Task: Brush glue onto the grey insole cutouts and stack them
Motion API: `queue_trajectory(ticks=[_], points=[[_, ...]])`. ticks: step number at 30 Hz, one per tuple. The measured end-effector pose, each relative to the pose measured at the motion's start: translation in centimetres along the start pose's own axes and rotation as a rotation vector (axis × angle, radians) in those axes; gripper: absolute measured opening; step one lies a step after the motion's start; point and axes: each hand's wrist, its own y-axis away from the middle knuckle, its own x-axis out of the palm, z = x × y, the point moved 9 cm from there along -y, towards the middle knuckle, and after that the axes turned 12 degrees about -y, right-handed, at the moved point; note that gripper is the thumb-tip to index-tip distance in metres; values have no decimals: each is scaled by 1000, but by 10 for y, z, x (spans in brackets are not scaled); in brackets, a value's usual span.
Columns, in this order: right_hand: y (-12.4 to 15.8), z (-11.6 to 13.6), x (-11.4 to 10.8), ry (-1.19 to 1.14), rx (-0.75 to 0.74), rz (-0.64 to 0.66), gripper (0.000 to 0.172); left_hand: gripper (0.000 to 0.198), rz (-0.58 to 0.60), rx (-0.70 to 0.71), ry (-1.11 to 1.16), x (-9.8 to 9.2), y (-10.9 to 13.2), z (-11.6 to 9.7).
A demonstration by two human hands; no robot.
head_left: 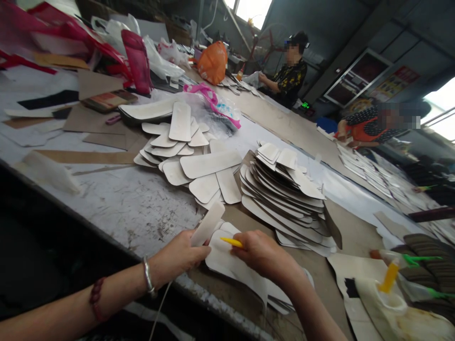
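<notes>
My left hand (183, 253), with a silver bangle and a beaded bracelet at the wrist, is closed on a small off-white curved piece (209, 222). In my right hand (261, 253) is a thin yellow pointed tool (232, 242), its tip pointing left over a larger white piece (222, 258). That larger piece lies at the table's front edge on top of several others. A loose heap of off-white pieces (209, 163) lies just beyond my hands. Right of it rises a fanned stack of larger curved pieces (270, 201) with dark undersides.
At the right stand a white glue pot (391, 299) and green-tipped bottles (408, 259). Plastic bags and a pink case (138, 61) lie at the back left, near an orange bag (212, 62). Two people work across the table, one in a patterned shirt (291, 80), one in an orange apron (366, 125).
</notes>
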Motion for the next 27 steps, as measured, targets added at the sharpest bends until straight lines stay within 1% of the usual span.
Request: queue_trajectory(ticks=[3,8,13,18,22,25,27], points=[[-2,1,0,48,1,6,14,18,4,7,6,1,0,0],[-4,-1,1,54,-8,-3,15,23,20,10,-47,4,-1,1],[-4,-1,1,61,-11,-3,15,19,-24,16,-142,1,-3,-4],[-3,-1,0,55,-15,-27,16,30,-40,50,-55,2,-2,-11],[-3,-1,1,33,-11,-51,18,29,-82,26,45,3,-3,-7],[8,-8,3,9,14,-59,15,29,-83,19,115,4,-4,-5],[24,-19,5,5,37,-81,13,28,-78,25,130,4,-5,-5]])
